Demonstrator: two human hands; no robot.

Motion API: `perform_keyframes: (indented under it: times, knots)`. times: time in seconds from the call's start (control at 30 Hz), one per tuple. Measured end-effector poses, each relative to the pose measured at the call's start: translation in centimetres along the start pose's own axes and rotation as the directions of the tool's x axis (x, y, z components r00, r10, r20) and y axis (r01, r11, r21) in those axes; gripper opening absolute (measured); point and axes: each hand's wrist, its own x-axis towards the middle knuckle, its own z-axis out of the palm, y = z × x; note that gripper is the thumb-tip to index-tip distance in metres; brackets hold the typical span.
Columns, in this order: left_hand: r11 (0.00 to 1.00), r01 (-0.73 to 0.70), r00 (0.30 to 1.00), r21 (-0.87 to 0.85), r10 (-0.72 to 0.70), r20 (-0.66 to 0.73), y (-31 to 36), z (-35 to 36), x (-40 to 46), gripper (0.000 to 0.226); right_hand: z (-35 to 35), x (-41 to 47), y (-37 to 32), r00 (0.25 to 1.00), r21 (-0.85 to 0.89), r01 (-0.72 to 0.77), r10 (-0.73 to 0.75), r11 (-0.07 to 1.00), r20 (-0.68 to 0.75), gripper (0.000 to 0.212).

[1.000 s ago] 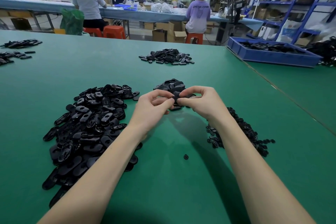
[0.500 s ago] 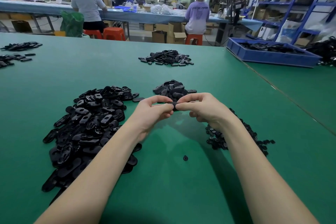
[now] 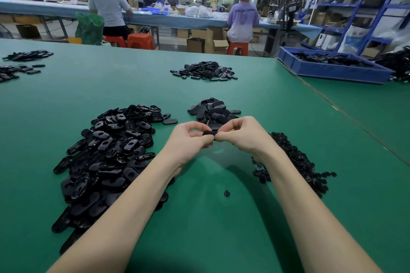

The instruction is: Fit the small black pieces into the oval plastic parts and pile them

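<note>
Both hands meet above the green table, pinching one black oval plastic part (image 3: 209, 132) between them. My left hand (image 3: 190, 139) holds its left end with curled fingers, and my right hand (image 3: 240, 134) pinches the right end. A large heap of oval parts (image 3: 106, 157) lies to the left. Just beyond the hands sits a smaller pile of oval parts (image 3: 213, 111). A heap of small black pieces (image 3: 297, 162) lies to the right, partly hidden by my right forearm. One small piece (image 3: 226, 193) lies alone between my arms.
Another pile of oval parts (image 3: 204, 71) lies farther back, and more lie at the far left (image 3: 22, 62). A blue tray (image 3: 332, 71) of black parts stands at the back right. A seam (image 3: 332, 106) splits the table on the right. People sit at a bench behind.
Both hands have drawn back toward me from over the small pile, still holding the oval part between them, which now shows edge-on between the fingertips.
</note>
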Motion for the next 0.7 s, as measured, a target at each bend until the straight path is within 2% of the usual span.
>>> perform_keyframes:
  times: [0.17, 0.23, 0.37, 0.47, 0.53, 0.6, 0.7]
  knots:
    - [0.999, -0.010, 0.999, 0.036, 0.011, -0.030, -0.4, 0.4, -0.1, 0.013, 0.3, 0.0, 0.5, 0.999, 0.004, 0.036, -0.036, 0.999, 0.002, 0.015]
    - [0.988, -0.066, 0.998, 0.139, 0.067, -0.006, -0.1, -0.1, -0.1, 0.013, 0.3, 0.0, 0.6, 0.999, 0.051, 0.029, -0.030, 0.998, 0.032, 0.011]
    - [0.907, -0.235, 0.972, 0.351, 0.217, 0.090, 0.4, -1.2, -0.1, 0.017, -0.3, 0.0, 0.8, 0.995, 0.202, -0.029, 0.009, 0.979, 0.102, 0.011]
    - [0.801, -0.342, 0.937, 0.492, 0.330, 0.113, 0.3, -1.2, -0.1, 0.017, -0.8, 0.0, 1.1, 0.991, 0.220, -0.059, 0.032, 0.974, 0.126, 0.011]
    - [0.761, -0.388, 0.914, 0.520, 0.389, 0.114, 0.2, -1.0, 0.2, 0.016, -1.0, 0.1, 1.3, 0.994, 0.212, -0.073, 0.054, 0.975, 0.091, 0.012]
    - [0.774, -0.386, 0.906, 0.501, 0.420, 0.049, 0.1, -0.7, 1.2, 0.016, -1.3, 0.3, 1.5, 0.997, 0.225, -0.080, 0.076, 0.971, 0.031, 0.018]
    - [0.818, -0.286, 0.917, 0.499, 0.385, -0.105, 0.3, 0.0, 4.2, 0.015, -1.8, 0.4, 1.9, 0.996, 0.275, -0.088, 0.094, 0.957, -0.007, 0.023]
